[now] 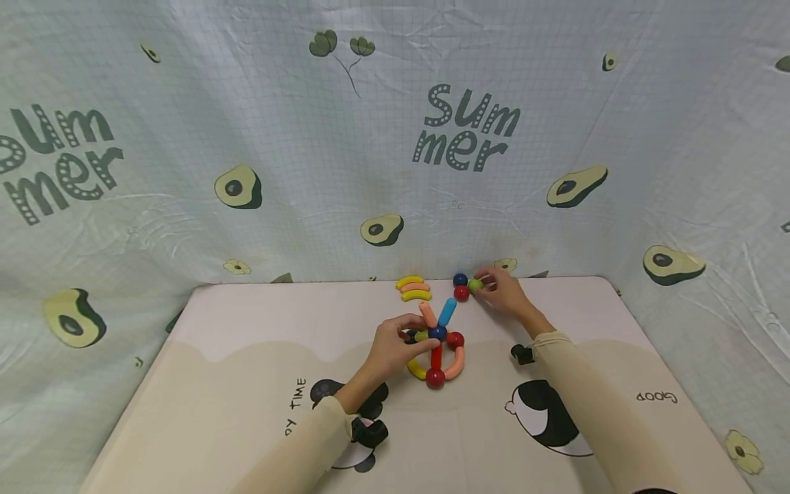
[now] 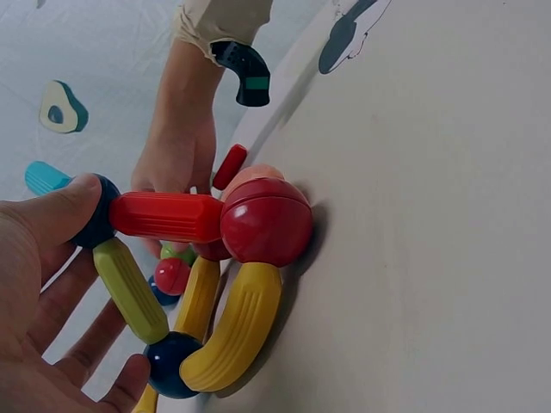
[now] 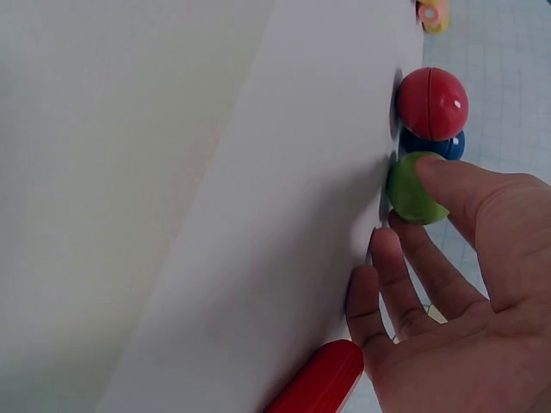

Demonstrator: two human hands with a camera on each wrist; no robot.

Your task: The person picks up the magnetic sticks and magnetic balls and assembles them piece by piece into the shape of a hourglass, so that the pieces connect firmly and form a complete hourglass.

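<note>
My left hand grips a ball-and-rod toy frame at its upper blue ball, the thumb pressed on that ball. From the ball a light blue rod and a peach rod point up. A red rod runs down to a red ball; a green rod leads to a lower blue ball. Curved yellow rods form the base. At the table's far edge my right hand pinches a green ball between thumb and finger, beside a red ball and a blue ball.
Curved yellow and peach rods lie in a row left of the loose balls. A loose red rod lies near my right hand's little finger. A patterned cloth hangs behind the printed tabletop.
</note>
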